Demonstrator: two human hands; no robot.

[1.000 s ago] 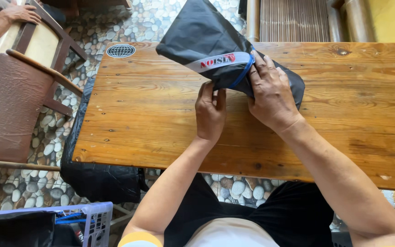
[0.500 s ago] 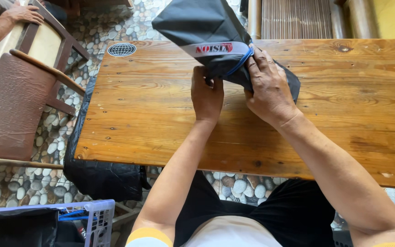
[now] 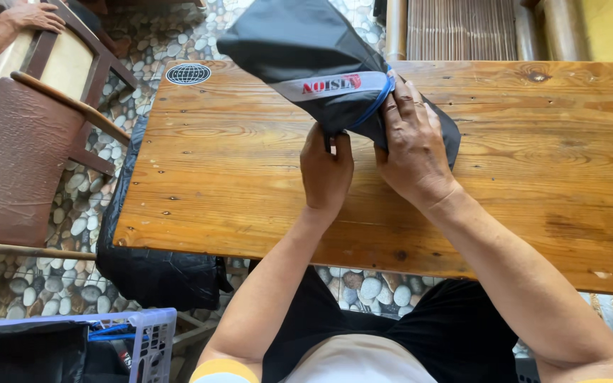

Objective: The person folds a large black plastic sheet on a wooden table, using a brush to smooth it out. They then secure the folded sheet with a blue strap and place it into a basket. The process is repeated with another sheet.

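Left hand (image 3: 326, 172): your fingers are curled shut, pinching the near edge of the bag (image 3: 321, 71) just above centre frame; the back of the hand faces the camera, knuckles up.
Left arm: it rises from the bottom centre of the frame, forearm nearly straight, wrist in line with it.
Right hand (image 3: 411, 145): it lies flat and spread over the bag's right end, palm down, fingers wrapped onto the dark cloth beside the blue trim, pressing it onto the table (image 3: 250, 184).
Right arm: it comes in from the lower right corner at a slant, wrist bent slightly towards your left hand.
Hands together: they sit just beside each other, thumbs close, both on the bag.
Bag: dark grey cloth with a pale band and a blue edge, at the top centre of the frame; its left part lifts off the table towards the upper left, its right end rests on the wood under your right hand.
Table: orange-brown planks across the middle of the frame.
Chair (image 3: 23, 142): at the left edge, with another person's hand (image 3: 33, 15) on it in the upper left corner.
Basket (image 3: 147, 340): pale plastic, lower left corner.
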